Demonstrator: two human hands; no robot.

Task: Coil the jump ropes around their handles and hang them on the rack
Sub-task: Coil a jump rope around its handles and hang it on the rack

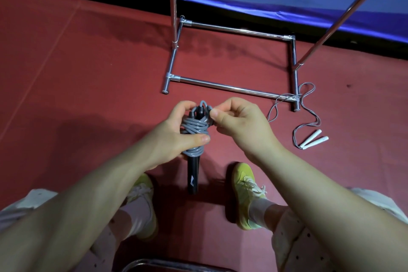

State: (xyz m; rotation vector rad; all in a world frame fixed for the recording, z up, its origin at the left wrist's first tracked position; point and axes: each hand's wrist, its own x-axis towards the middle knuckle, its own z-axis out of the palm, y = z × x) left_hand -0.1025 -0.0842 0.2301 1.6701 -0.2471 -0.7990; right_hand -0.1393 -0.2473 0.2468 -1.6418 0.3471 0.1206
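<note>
head view: at frame centre the left hand grips black handles wrapped in grey rope; the right hand pinches the rope's end. a second rope with white handles lies at right, beside the rack.

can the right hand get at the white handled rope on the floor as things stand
Probably not right away. The right hand pinches the grey cord coiled on the black handles. The white-handled rope lies in the open to its right, with nothing in between.
</note>
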